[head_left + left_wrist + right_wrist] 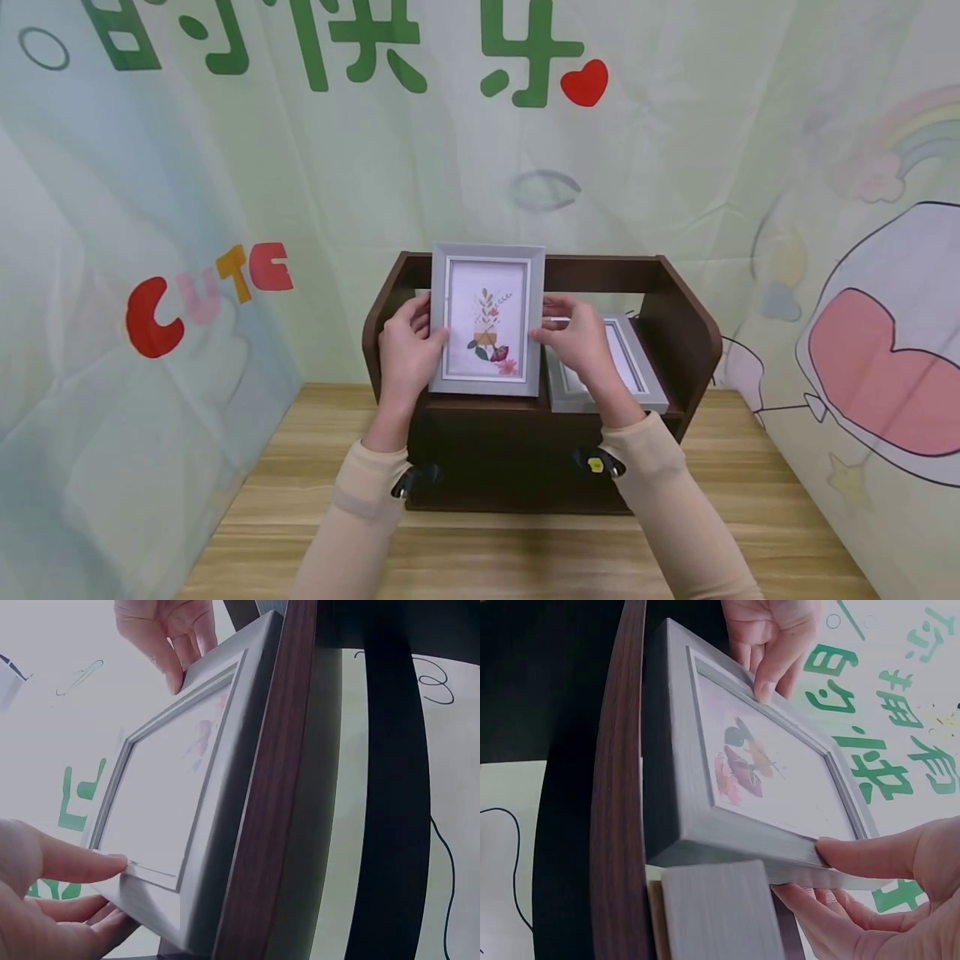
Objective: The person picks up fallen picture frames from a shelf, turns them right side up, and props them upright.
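Note:
A grey picture frame (487,387) with a flower print stands upright at the shelf's front edge, on the left half. My left hand (408,350) grips its left side, thumb on the front and fingers behind. On the opposite side my right hand (581,337) pinches the frame's edge in the same way. The left wrist view shows the left thumb on the frame's face (150,802). In the right wrist view the lower edge of the frame (667,742) is at the shelf board. A second grey frame (648,379) lies flat on the shelf, partly hidden by my right forearm.
The dark brown shelf unit (682,308) has raised side panels and an open space below. It stands on a wood-grain table (300,500). A printed cloth backdrop (337,183) hangs behind and along both sides. A thin dark cord (450,885) shows through the shelf's lower opening.

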Demonstrator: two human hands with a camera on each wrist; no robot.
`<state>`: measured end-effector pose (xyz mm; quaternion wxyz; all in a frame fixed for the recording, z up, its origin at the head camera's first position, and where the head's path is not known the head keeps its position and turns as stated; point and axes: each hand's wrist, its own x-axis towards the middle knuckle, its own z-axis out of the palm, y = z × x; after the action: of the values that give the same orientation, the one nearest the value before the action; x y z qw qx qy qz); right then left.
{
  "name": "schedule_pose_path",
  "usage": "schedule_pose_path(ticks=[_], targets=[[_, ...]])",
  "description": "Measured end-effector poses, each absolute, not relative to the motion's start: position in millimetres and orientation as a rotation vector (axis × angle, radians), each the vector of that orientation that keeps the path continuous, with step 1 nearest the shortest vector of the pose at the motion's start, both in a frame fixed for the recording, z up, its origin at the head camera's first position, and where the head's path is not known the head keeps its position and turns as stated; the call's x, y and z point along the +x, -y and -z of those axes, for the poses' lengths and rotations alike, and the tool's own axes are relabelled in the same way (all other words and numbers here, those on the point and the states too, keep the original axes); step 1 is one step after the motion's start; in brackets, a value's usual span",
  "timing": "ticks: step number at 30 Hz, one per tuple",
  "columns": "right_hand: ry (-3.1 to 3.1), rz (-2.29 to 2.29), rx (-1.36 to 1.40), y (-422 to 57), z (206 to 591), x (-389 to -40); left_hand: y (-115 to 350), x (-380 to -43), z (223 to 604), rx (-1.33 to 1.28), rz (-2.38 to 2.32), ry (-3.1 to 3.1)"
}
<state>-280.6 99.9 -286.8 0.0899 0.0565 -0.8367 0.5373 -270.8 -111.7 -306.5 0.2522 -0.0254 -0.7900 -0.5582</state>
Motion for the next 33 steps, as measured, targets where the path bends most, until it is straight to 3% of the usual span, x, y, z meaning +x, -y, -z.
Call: schedule_pose_path(ticks=[33], targets=[[2.383, -1.625, 0.184, -96.2, 285.6, -274.7, 112.0, -270.8, 306.6, -0.141, 1.515, 2.085]])
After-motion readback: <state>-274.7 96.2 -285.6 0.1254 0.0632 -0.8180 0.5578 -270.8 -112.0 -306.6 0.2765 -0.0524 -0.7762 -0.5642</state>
